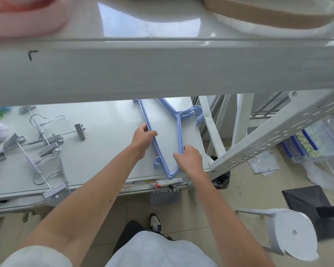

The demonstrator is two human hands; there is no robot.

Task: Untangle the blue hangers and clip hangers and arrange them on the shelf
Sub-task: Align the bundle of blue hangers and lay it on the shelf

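Head view: we see the blue hangers stacked flat on the shelf, at its right end. Left hand curls round the stack's long bar; right hand pinches the nearer arm. Grey clip hangers lie tangled left of the blue stack, well apart.

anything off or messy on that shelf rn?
Yes. The grey clip hangers on the shelf's left side lie crossed over each other in a heap, one clip poking past the front edge. The blue hangers, gripped by left hand and right hand, look neatly stacked.
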